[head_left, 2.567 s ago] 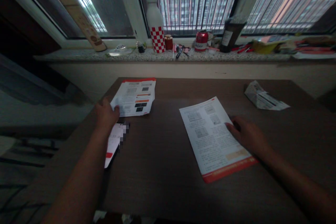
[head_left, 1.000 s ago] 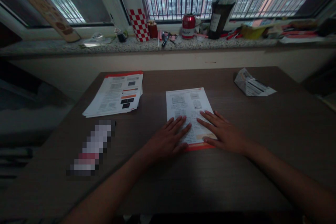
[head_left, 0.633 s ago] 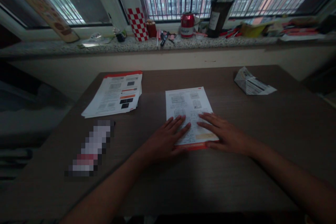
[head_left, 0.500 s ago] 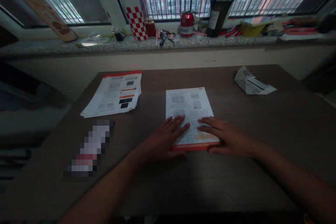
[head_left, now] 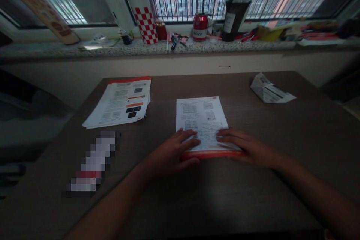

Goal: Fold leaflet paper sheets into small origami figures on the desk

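Note:
A printed sheet [head_left: 206, 120] with a red band along its near edge lies at the middle of the table. My left hand [head_left: 180, 148] rests over its near left part, fingers on the print and thumb apart along the front edge; it is open. At the near right corner, my right hand [head_left: 244, 146] has its fingers on top of the sheet, slightly blurred, and its thumb mostly hidden beneath the edge. That corner looks raised and pulled out to the right, held in the right hand.
A stack of printed sheets [head_left: 119, 101] lies at the table's far left, with a pixelated phone-shaped object [head_left: 92, 161] nearer me. Folded paper [head_left: 271, 90] sits at the far right. Along the windowsill stand a checkered vase [head_left: 146, 24], a red can [head_left: 200, 28] and a dark bag [head_left: 230, 18].
My right hand has shifted slightly right, and its thumb has gone under the sheet's near edge, which is now lifted at the right. My left fingers have drawn back a little toward me.

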A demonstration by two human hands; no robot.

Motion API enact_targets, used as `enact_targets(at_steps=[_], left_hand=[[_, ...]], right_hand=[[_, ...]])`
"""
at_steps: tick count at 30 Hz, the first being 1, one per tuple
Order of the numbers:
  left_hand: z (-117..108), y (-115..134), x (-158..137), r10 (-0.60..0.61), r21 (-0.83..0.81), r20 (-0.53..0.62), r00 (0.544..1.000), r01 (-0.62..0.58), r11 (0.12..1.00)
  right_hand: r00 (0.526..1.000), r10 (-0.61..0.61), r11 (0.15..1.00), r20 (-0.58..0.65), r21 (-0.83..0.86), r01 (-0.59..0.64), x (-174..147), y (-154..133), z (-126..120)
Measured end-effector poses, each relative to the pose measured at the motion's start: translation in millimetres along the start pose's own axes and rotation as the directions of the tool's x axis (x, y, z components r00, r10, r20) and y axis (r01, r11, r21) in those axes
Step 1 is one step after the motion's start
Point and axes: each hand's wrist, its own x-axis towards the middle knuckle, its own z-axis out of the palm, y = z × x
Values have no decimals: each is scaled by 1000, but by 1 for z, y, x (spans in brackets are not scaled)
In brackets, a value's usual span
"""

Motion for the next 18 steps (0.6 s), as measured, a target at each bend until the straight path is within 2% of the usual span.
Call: enact_targets(at_steps=[4, 7, 9, 13, 18], left_hand=[[-11, -1, -6, 13, -70, 22, 1000, -12, 997], [-19, -2, -9, 18, -141, 21, 1000, -15, 990], [-21, -4, -9, 4, -181, -11, 1000, -6, 984], [-14, -12, -5, -77, -193, -147, 986, 47, 980], [-9, -17, -1, -158, -235, -187, 970, 112, 966]], right_hand=[[995, -27, 997, -98, 70, 34, 3, 0, -1], [984, 51, 997, -170, 70, -39, 8, -6, -3], [971, 106, 994, -214, 59, -95, 11, -10, -4], [936, 156, 988, -316, 53, -147, 12, -12, -3], [935, 145, 989, -325, 49, -136, 9, -9, -3]])
